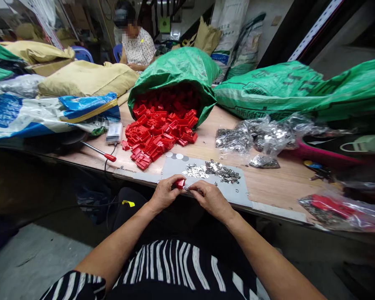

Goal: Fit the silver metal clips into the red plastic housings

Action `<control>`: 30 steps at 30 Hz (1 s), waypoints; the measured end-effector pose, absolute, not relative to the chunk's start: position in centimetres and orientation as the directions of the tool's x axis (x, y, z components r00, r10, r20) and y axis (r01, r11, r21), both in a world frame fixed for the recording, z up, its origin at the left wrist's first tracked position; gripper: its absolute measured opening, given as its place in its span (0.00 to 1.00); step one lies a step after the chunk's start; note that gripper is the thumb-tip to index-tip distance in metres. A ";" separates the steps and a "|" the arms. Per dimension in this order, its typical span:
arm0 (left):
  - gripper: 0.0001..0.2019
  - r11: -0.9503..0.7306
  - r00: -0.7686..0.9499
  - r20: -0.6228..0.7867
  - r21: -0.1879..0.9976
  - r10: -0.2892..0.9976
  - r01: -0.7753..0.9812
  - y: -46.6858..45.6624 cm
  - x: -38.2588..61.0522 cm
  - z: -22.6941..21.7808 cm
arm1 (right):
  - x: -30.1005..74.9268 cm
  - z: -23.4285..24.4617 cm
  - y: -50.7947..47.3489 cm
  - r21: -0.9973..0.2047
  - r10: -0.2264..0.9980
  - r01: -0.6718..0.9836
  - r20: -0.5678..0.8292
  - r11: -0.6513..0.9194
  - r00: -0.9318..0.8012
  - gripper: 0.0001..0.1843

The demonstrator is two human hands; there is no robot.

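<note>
Between the thumb and fingers of my left hand (164,193) is a small red plastic part (180,183), held just over the table's front edge. My right hand (213,201) is closed in a pinch on a thin metal piece (186,189) whose tip meets the red part; its exact kind is too small to make out. Just beyond my hands lies a grey mat (241,195) with a heap of flat silver pieces (196,171) and darker metal pieces (223,172). Many similar red parts (156,139) spill out of a green woven sack (181,62) behind.
A lever with a red handle (110,157) and a small white box (114,132) with a cable stand left. Clear bags of metal pieces (268,135) and a bag with red parts (337,208) lie right. Green sacks (268,89) line the back. Another person (140,48) sits across.
</note>
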State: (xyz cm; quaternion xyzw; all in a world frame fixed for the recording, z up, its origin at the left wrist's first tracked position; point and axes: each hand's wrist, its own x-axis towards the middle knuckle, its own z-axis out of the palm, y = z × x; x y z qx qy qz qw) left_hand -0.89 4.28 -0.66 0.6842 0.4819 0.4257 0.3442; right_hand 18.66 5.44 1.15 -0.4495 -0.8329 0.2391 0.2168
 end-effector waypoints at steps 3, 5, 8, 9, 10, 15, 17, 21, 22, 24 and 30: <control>0.15 -0.292 0.167 0.246 0.885 0.955 0.363 4.3 -0.8 -0.7 | 18.3 1.3 5.2 -0.579 0.864 0.670 0.132 0.465 -0.485 0.09; 0.15 -0.288 0.164 0.244 0.888 0.956 0.359 4.3 -0.8 -0.9 | 17.8 1.3 4.9 -0.568 0.876 0.687 0.138 0.452 -0.462 0.08; 0.14 -0.289 0.162 0.246 0.892 0.956 0.348 4.4 -0.7 -1.0 | 17.1 1.4 4.4 -0.538 0.894 0.724 0.151 0.432 -0.421 0.08; 0.14 -0.290 0.161 0.248 0.894 0.955 0.342 4.4 -0.7 -1.1 | 16.9 1.5 4.3 -0.527 0.900 0.738 0.146 0.421 -0.410 0.07; 0.14 -0.290 0.158 0.250 0.896 0.955 0.335 4.3 -0.7 -1.1 | 16.8 1.5 4.1 -0.518 0.904 0.749 0.136 0.414 -0.405 0.07; 0.14 -0.269 0.117 0.246 0.922 0.962 0.279 3.7 -0.8 -0.8 | 17.6 1.3 4.0 -0.597 0.889 0.676 0.157 0.432 -0.430 0.10; 0.14 -0.257 0.085 0.244 0.938 0.966 0.233 3.2 -0.7 -0.5 | 18.2 1.3 3.9 -0.654 0.874 0.601 0.213 0.459 -0.436 0.11; 0.16 -0.175 -0.014 0.175 0.985 0.985 -0.001 2.2 -0.2 0.4 | 19.1 1.8 3.3 -0.778 0.876 0.479 0.185 0.408 -0.446 0.10; 0.17 -0.132 -0.036 0.129 0.986 0.991 -0.098 1.9 -0.1 0.7 | 19.2 2.0 3.0 -0.808 0.874 0.452 0.151 0.378 -0.462 0.11; 0.15 -0.015 -0.039 0.002 0.945 0.999 -0.326 1.5 0.2 1.2 | 19.2 2.6 2.6 -0.852 0.854 0.399 0.102 0.339 -0.510 0.14; 0.08 0.317 0.191 -0.274 0.551 0.943 -0.772 0.4 0.2 2.3 | 18.2 3.6 1.8 -0.882 0.804 0.353 0.047 0.312 -0.592 0.24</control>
